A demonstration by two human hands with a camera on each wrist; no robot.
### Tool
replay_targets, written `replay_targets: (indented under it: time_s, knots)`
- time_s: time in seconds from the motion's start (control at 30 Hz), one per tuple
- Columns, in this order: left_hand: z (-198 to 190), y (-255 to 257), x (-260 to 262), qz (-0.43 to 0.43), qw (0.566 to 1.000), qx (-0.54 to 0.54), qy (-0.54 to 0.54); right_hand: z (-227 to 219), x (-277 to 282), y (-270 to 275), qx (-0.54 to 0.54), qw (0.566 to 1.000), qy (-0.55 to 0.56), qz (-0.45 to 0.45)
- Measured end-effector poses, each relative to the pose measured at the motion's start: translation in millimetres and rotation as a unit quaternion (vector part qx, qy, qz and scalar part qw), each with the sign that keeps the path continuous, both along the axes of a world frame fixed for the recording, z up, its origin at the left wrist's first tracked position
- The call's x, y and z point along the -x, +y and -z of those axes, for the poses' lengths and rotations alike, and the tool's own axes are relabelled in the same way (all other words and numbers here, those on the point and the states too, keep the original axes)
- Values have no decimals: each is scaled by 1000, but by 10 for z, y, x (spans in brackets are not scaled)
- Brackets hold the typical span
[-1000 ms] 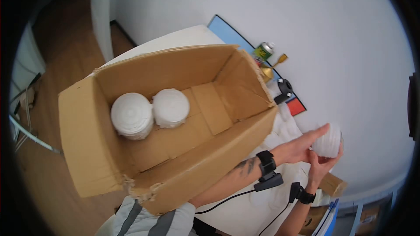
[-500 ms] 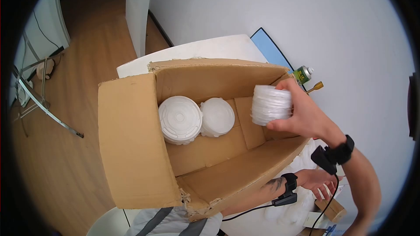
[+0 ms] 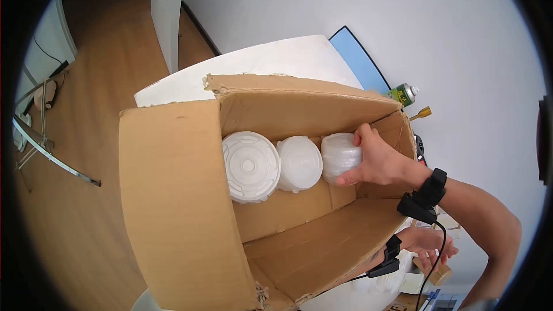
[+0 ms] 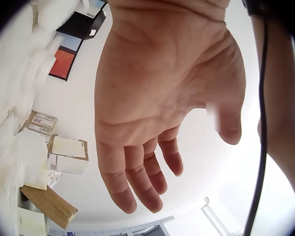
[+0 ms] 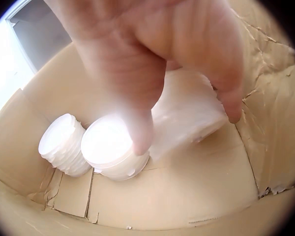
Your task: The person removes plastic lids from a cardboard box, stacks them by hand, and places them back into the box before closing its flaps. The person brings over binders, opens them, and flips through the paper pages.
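Table (image 3: pixel 259 60), white-topped, carries an open cardboard box (image 3: pixel 173 213) with one flap folded outward. Wooden floor (image 3: pixel 103 92) extends at the left; a pale wall (image 3: pixel 455 40) rises behind. A blue panel (image 3: pixel 358 57) and a green spray can (image 3: pixel 401 95) sit between the box and the wall.

The right grip (image 3: pixel 385 161) reaches into the box and holds a translucent round stack (image 3: pixel 340 155), thumb on one side and fingers on the other, opened to the width of the stack. The held stack is inside the box, beside a white round stack (image 3: pixel 300 164); a larger white stack (image 3: pixel 250 167) follows in the same row.

The left grip (image 4: pixel 160 93) is outside the box, palm visible, fingers loosely bent, thumb apart, near a small carton (image 4: pixel 68 152).
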State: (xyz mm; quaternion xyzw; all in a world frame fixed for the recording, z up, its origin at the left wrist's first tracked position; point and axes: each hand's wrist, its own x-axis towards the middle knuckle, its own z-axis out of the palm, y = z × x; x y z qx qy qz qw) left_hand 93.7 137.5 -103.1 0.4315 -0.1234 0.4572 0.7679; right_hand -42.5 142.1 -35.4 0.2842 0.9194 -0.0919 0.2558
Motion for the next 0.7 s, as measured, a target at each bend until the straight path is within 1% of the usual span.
replay_targets:
  time_s: [0.03,0.1,0.13,0.2,0.23,0.3,0.33,0.4,0.43,0.47,0.5,0.53,0.57,0.63,0.7]
  knots:
    - [-18,-14,17,-3,1000,-2,-1,-26,6,-8,-1,1000,-3,2]
    - [-49,-34,17,-9,1000,-6,-3,-75,-23,-1,25,996,-80,-22]
    - [-58,-41,6,-12,1000,-8,-3,-105,-48,5,25,996,-81,-20]
    - [-73,-50,-32,-19,1000,-11,1,-178,-114,20,74,969,-221,-83]
    - [-79,-51,-46,-23,1000,-13,3,-215,-152,26,74,969,-221,-82]
    - [-89,-43,-72,-30,999,-16,6,-295,-215,18,48,979,-153,-126]
    - [-97,-44,-86,-34,999,-16,6,-362,-198,-15,51,979,-156,-125]
    - [-71,-43,-91,-43,999,-14,10,-530,-82,-106,-61,974,-180,-125]
    - [-50,-46,-88,-48,999,-11,13,-597,-18,-167,-57,974,-180,-127]
    - [-30,-54,-85,-52,998,-9,16,-661,51,-235,8,963,-260,-73]
    - [-18,-55,-73,-59,998,-8,19,-691,111,-254,72,939,-337,-20]
    - [-12,-53,-59,-66,998,-8,22,-642,155,-201,173,883,-435,-35]
    - [-18,-54,-40,-73,997,-8,22,-588,121,-206,173,882,-437,-37]
    - [-10,-51,-10,-85,996,-9,27,-444,-72,-266,245,870,-427,-26]
    - [-3,-53,-4,-93,995,-10,34,-343,-174,-249,251,868,-428,-31]
